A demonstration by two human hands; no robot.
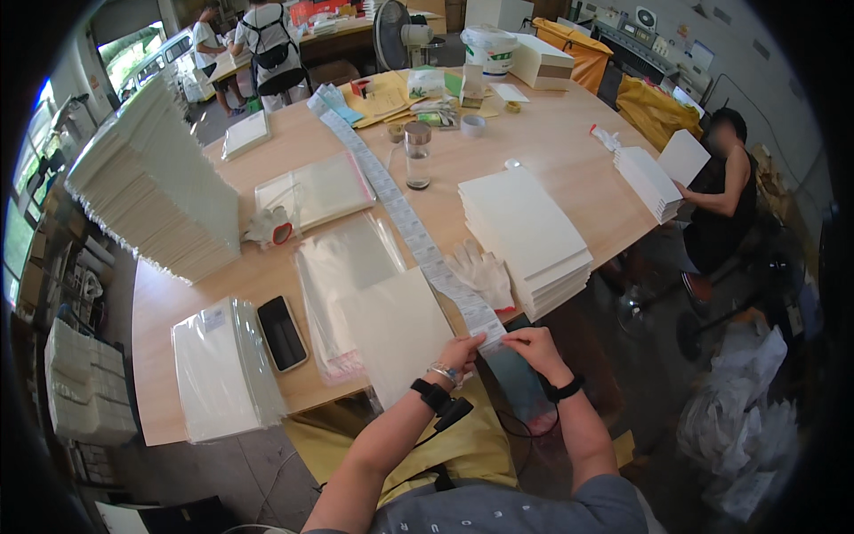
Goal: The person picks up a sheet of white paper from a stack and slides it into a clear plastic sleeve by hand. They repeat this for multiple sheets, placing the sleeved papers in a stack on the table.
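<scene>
A long strip of printed white labels point(405, 218) runs across the table from the far side down to its near edge. My left hand point(461, 352) pinches the near end of this strip between thumb and fingers. At the strip's right corner my right hand point(536, 350) is closed, its fingertips pressed to a label's edge. Whether that label has come loose I cannot tell. Beside my left hand lies a blank white board point(398, 325), partly over clear plastic sleeves point(342, 267). A white knit glove point(481, 274) rests under the strip's right side, near a stack of white boards point(525, 227).
Wrapped white packs point(222, 365) and a black phone point(281, 333) lie left. Behind them rises a tall white stack point(156, 182). A glass jar point(417, 156) stands mid-table, a white bucket point(489, 49) farther back. A co-worker point(725, 191) sits right, handling boards.
</scene>
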